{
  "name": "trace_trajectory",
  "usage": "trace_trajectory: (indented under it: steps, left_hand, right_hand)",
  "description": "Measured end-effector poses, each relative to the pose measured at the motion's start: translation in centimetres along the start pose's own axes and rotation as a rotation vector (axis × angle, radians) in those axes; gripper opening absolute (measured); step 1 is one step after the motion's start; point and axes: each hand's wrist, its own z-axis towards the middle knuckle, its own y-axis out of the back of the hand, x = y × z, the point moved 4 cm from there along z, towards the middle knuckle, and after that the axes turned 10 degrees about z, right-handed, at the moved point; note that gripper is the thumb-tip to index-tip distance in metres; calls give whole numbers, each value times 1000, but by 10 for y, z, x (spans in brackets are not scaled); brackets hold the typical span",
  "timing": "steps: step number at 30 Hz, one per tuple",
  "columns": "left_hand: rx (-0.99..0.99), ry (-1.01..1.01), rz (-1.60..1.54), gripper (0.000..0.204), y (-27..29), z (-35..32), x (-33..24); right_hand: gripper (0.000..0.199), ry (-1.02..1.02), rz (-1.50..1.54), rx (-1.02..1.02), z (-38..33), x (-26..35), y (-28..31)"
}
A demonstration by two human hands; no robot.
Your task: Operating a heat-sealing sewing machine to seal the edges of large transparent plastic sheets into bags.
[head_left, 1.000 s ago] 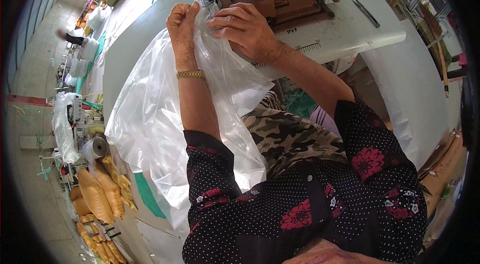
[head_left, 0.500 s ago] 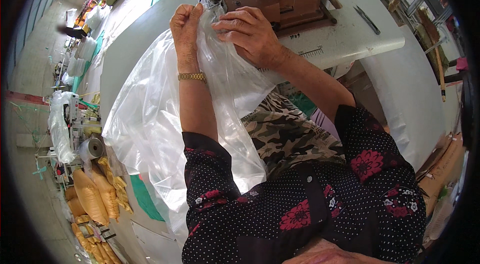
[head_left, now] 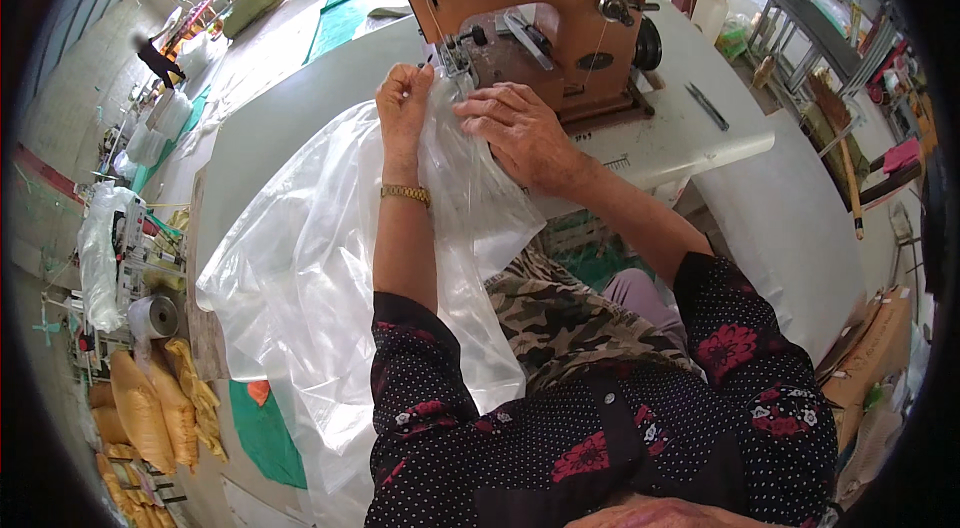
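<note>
A large translucent plastic sheet (head_left: 300, 258) hangs in folds over the table edge and across my lap. Its gathered upper end runs up to the needle area (head_left: 455, 56) of a brown sewing machine (head_left: 572, 28). My left hand (head_left: 402, 113), closed in a pinch with a gold watch at the wrist, grips the sheet's edge just in front of the needle. Beside it on the right, my right hand (head_left: 525, 136) has bent fingers closed on the gathered sheet; its thumb is hidden. The exact stitching point is too small to make out.
Thread snips (head_left: 708, 106) lie on the white table (head_left: 740, 143) right of the machine. A metal rack (head_left: 815, 23) and a wooden-handled brush (head_left: 850, 168) stand farther right. Yellow bundles (head_left: 145, 403) and a film roll (head_left: 155, 316) are at the left. Another person (head_left: 158, 61) stands far off.
The view has tilted up, so more of the machine shows and everything sits lower. My hands keep their places on the sheet by the needle.
</note>
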Motion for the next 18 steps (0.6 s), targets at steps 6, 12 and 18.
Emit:
trace_trajectory:
  steps: [6, 12, 18]
  left_hand:
    - [-24, -23, -63, 33, 3, -2, -1]
    - [-29, 8, -16, 35, -1, -2, -8]
    - [-54, -26, -22, 35, 4, -4, -9]
  right_hand:
    - [28, 128, 1, -79, 60, 47, 58]
    - [19, 233, -93, -213, 96, 41, 84]
    - [15, 266, -202, -355, 80, 41, 135]
